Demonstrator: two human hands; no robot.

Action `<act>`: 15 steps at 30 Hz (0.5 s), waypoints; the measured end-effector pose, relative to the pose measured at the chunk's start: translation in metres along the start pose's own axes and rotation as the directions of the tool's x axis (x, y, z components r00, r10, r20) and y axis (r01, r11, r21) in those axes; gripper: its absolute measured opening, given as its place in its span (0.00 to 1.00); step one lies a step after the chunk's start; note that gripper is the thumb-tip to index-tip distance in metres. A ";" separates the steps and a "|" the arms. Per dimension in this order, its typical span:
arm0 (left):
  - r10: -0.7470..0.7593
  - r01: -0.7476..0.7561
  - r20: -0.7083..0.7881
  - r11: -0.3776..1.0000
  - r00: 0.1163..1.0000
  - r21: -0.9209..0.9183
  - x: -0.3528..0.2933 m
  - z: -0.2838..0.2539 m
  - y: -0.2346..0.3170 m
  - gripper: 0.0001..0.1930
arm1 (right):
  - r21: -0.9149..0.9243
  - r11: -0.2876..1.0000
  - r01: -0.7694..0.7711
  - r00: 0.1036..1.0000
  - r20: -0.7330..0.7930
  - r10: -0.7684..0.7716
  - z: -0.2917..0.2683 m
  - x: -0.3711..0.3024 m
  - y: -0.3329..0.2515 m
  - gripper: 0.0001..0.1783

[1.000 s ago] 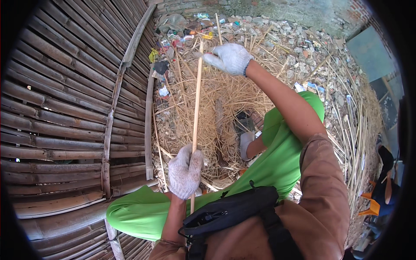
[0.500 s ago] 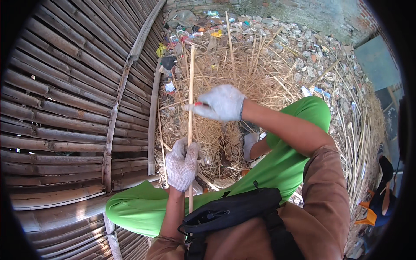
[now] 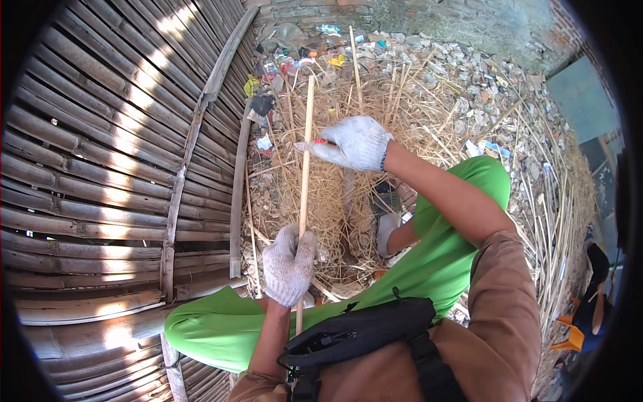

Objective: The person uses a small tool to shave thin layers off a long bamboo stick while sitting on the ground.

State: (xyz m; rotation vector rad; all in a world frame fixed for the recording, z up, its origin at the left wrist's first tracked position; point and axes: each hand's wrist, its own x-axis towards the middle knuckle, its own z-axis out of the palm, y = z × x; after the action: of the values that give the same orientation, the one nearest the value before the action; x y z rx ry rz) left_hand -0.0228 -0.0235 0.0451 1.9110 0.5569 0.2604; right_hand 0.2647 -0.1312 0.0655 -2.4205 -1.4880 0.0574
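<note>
My left hand (image 3: 288,268), in a soiled white knit glove, is closed around the lower part of a long pale bamboo strip (image 3: 305,187). The strip stands lengthwise before me, its lower end passing over my leg toward the black bag (image 3: 362,328) at my waist. In my right hand (image 3: 358,142), also gloved, is a small knife (image 3: 307,145) with some red at its handle. Its short blade lies across the upper half of the strip, seemingly touching it. My fingers hide most of the handle.
Thin shavings (image 3: 328,194) cover the ground between my legs, clad in green trousers (image 3: 402,268). A bamboo slat wall (image 3: 100,174) rises close on my left. Rubble and litter (image 3: 469,74) spread toward a brick wall (image 3: 429,17). Long strips (image 3: 542,228) lie at right.
My right hand with the knife has moved up and slightly right along the strip. The strip's top has shifted right, and a curled shaving at its tip no longer shows. Sunlight now streaks the slat wall.
</note>
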 end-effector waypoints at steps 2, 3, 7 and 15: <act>0.000 0.000 -0.003 1.000 1.000 0.013 -0.001 0.001 0.001 0.14 | -0.002 0.999 -0.048 0.999 -0.008 0.048 -0.007 0.005 0.007 0.38; 0.075 -0.074 -0.014 0.995 0.997 0.060 -0.001 0.002 0.000 0.14 | -0.037 0.996 -0.079 0.997 0.005 0.080 -0.009 0.011 0.016 0.40; 0.211 -0.211 0.011 0.971 0.977 0.115 -0.009 0.006 0.007 0.14 | 0.015 0.977 -0.214 0.971 -0.108 0.214 -0.020 0.034 0.082 0.43; -0.186 0.228 0.139 0.879 0.973 -0.419 -0.002 -0.002 0.011 0.14 | 0.014 0.999 -0.046 0.995 -0.082 0.047 -0.003 0.014 0.021 0.36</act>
State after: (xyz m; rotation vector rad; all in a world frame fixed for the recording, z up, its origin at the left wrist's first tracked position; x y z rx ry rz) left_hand -0.0227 -0.0266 0.0558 1.4106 0.5810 0.1379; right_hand 0.2898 -0.1287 0.0641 -2.4178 -1.3914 -0.0237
